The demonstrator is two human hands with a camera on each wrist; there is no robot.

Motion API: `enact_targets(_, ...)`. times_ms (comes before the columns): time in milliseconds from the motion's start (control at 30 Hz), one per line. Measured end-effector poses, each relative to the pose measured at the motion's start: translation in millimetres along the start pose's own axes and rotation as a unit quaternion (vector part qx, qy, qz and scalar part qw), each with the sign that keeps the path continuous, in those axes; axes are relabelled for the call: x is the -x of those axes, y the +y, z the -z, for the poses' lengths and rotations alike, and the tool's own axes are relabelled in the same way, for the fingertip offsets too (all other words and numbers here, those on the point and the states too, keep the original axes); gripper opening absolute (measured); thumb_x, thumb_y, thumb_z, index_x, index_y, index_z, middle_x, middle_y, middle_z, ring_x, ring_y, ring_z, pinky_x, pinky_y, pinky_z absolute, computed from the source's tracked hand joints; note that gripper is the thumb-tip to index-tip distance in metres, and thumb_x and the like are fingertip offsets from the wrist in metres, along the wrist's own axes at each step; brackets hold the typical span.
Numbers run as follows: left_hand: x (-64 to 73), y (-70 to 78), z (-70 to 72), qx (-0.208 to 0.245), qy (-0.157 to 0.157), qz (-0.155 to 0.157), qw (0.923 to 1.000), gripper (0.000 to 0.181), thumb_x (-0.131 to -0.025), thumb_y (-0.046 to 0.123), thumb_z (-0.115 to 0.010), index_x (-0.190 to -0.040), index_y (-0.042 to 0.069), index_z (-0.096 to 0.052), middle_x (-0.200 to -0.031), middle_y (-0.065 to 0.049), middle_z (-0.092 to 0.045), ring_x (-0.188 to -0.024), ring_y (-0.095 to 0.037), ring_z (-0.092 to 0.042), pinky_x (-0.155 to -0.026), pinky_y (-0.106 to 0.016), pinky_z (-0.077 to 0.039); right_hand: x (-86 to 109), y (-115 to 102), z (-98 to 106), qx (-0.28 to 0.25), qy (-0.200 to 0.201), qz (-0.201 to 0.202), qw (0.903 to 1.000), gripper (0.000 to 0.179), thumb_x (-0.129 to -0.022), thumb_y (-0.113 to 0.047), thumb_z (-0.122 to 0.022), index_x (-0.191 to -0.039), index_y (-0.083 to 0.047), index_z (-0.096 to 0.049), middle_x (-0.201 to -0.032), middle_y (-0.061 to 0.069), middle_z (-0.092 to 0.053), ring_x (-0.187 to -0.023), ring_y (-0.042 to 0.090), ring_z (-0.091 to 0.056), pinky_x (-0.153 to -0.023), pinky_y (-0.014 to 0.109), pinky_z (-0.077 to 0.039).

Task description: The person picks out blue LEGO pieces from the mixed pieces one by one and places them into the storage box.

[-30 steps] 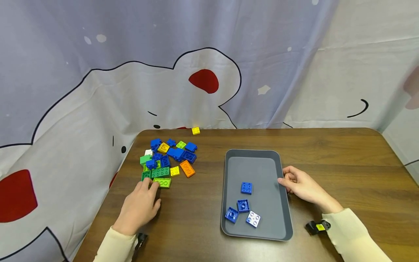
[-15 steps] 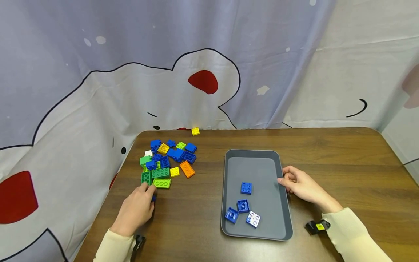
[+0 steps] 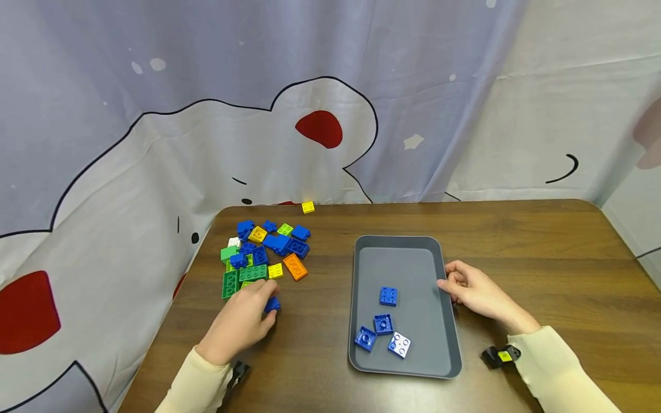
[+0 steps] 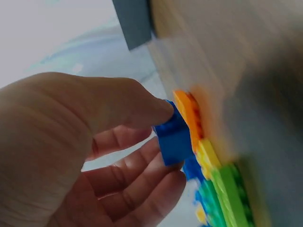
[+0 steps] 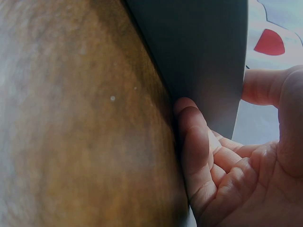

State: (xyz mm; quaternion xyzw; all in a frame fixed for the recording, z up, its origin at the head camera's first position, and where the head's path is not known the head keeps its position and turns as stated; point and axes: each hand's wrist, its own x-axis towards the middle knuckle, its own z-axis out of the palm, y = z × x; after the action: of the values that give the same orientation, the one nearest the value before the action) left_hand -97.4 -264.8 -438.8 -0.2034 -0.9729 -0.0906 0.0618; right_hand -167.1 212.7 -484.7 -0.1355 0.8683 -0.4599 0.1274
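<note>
My left hand (image 3: 238, 322) pinches a blue toy brick (image 3: 272, 304) between thumb and fingers, just in front of a pile of bricks. In the left wrist view the thumb presses one end of the blue brick (image 4: 176, 144), with fingers behind it. A lime green brick (image 4: 232, 194) lies close by, mostly covered by this hand in the head view. My right hand (image 3: 480, 295) grips the right side of a grey tray (image 3: 403, 261), thumb on the rim, other fingers against the outer wall. Inside the tray lie three blue bricks (image 3: 389, 296) and a white brick (image 3: 400, 345).
The pile at the left holds several blue, green and yellow bricks, among them a dark green brick (image 3: 253, 272) and an orange brick (image 3: 295, 267). A lone yellow brick (image 3: 308, 207) sits at the far edge of the wooden table (image 3: 542, 246). A patterned curtain (image 3: 206, 149) hangs behind.
My left hand first drew back toward the front-left with a blue brick showing beside it, then moved right, carrying that brick. The right hand and tray have stayed put.
</note>
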Motion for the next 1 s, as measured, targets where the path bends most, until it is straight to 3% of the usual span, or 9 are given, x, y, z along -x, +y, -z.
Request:
enact_targets(300, -30.3, 38.6, 2.5, 0.024, 0.022, -0.094, 0.9950, 0.038, -0.084, 0.018, -0.087, -0.113, 0.013, -0.063, -0.102, 0.000, -0.072, -0.090, -0.015, -0.068, -0.085, -0.035, -0.061, -0.4, 2, -1, -0.005, 0.000, 0.000, 1.0000, 0.042, -0.102, -0.021, -0.065, -0.129, 0.009, -0.052, -0.073, 0.001, -0.057, -0.061, 0.007, -0.053, -0.060, 0.024, -0.045)
enact_targets(600, -54.5, 72.6, 3.9, 0.042, 0.016, -0.137, 0.9895, 0.038, -0.087, 0.021, -0.084, -0.120, 0.014, -0.064, -0.105, 0.003, -0.069, -0.087, -0.009, -0.065, -0.081, -0.028, -0.061, 0.1, 0, 1, -0.004, 0.003, 0.009, 0.9999, 0.041, -0.101, -0.020, -0.065, -0.128, 0.009, -0.052, -0.072, 0.000, -0.056, -0.061, 0.007, -0.053, -0.059, 0.024, -0.045)
enact_targets(800, -65.8, 95.5, 2.1, 0.028, 0.020, -0.181, 0.9829, 0.035, -0.088, 0.021, -0.082, -0.118, 0.017, -0.065, -0.103, 0.005, -0.068, -0.087, -0.010, -0.063, -0.080, -0.028, -0.060, -0.2, 0, 1, -0.005, 0.003, 0.013, 0.9999, 0.040, -0.101, -0.020, -0.065, -0.127, 0.009, -0.053, -0.072, 0.001, -0.056, -0.060, 0.007, -0.053, -0.058, 0.024, -0.045)
enact_targets(1000, -72.3, 115.2, -6.9, 0.017, -0.001, -0.219, 0.9756, 0.030, -0.090, 0.021, -0.080, -0.116, 0.017, -0.064, -0.103, 0.005, -0.068, -0.085, -0.009, -0.062, -0.078, -0.027, -0.059, 0.1, 0, 1, -0.011, 0.002, 0.011, 0.9999, 0.041, -0.101, -0.019, -0.065, -0.127, 0.009, -0.053, -0.072, 0.001, -0.056, -0.060, 0.006, -0.053, -0.058, 0.024, -0.045)
